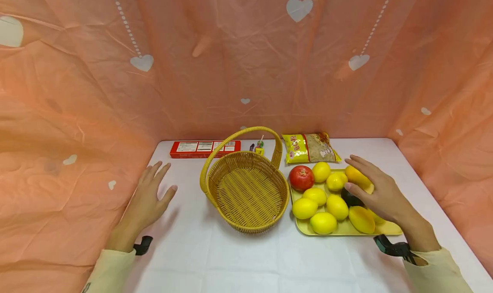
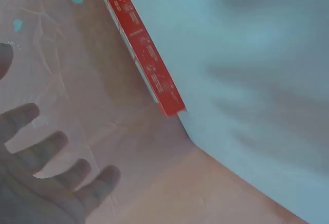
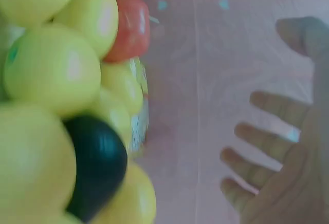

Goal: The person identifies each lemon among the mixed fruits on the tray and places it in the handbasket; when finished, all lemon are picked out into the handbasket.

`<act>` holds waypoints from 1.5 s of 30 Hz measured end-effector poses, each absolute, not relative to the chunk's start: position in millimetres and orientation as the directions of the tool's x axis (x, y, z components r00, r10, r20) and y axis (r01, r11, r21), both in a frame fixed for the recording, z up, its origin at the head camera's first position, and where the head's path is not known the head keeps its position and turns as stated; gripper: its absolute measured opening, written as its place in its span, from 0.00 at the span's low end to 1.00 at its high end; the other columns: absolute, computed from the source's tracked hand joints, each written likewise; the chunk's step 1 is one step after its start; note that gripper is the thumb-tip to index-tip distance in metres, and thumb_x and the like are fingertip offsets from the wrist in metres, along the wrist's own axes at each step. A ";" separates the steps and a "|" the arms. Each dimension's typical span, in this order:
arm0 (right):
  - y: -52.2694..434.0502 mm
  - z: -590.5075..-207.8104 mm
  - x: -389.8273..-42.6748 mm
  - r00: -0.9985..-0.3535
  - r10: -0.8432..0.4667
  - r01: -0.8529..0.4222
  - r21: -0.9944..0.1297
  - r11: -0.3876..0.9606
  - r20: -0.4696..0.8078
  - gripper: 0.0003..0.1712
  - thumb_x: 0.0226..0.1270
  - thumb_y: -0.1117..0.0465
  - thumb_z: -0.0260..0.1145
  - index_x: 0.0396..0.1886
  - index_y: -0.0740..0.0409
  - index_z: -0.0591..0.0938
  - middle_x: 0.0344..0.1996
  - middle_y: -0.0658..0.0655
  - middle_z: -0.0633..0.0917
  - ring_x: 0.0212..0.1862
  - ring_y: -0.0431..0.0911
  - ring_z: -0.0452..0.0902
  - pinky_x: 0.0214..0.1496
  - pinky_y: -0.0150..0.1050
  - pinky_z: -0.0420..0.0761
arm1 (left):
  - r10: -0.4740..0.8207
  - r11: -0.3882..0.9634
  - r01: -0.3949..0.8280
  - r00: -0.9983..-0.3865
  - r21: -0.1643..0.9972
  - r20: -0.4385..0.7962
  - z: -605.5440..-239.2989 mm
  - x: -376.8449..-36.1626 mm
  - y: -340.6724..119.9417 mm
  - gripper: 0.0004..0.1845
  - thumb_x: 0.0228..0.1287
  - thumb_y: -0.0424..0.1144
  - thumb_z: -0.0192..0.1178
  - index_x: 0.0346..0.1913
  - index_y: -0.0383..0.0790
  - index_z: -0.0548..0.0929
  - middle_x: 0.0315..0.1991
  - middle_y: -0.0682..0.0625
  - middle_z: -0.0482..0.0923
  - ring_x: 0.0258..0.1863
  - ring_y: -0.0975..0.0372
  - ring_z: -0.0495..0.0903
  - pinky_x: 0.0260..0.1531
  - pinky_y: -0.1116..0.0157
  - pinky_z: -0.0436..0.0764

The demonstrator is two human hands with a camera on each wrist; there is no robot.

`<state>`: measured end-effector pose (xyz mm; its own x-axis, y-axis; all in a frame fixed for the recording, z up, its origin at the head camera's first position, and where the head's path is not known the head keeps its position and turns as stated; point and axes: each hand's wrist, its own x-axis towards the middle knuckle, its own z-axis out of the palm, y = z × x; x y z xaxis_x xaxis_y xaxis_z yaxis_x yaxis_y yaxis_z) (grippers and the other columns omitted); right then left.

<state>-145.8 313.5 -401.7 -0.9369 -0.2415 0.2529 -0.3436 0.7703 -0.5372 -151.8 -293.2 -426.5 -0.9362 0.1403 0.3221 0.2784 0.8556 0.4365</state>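
Note:
My left hand (image 1: 148,199) is held out over the left of the table, fingers spread and nothing in it. To its right stands a round wicker basket (image 1: 250,196) with a tall arched handle. My right hand (image 1: 381,194) hovers over the right side of a yellow tray (image 1: 348,231), its fingers extended and also holding nothing. On that tray lie several lemons (image 1: 323,223), a red pomegranate (image 1: 301,178), a yellow mango (image 1: 362,219) and a dark oval fruit (image 3: 97,165). In the head view the right hand partly covers the dark fruit.
Along the back of the table lie a long red box (image 1: 204,149), a lollipop (image 1: 260,143) with small sweets behind the basket, and a yellow food packet (image 1: 310,148). Orange curtains (image 1: 246,70) with white hearts enclose the table at the back and both sides.

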 end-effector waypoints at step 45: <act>422.4 -474.0 -105.6 -0.975 -0.193 -0.200 -0.793 0.576 0.105 0.26 0.75 0.74 0.70 0.70 0.70 0.81 0.61 0.22 0.82 0.60 0.16 0.75 0.55 0.11 0.77 | 0.144 0.442 0.227 -0.973 0.868 0.181 -495.6 -43.5 -153.6 0.43 0.73 0.38 0.74 0.86 0.47 0.65 0.86 0.36 0.56 0.73 0.34 0.75 0.63 0.49 0.89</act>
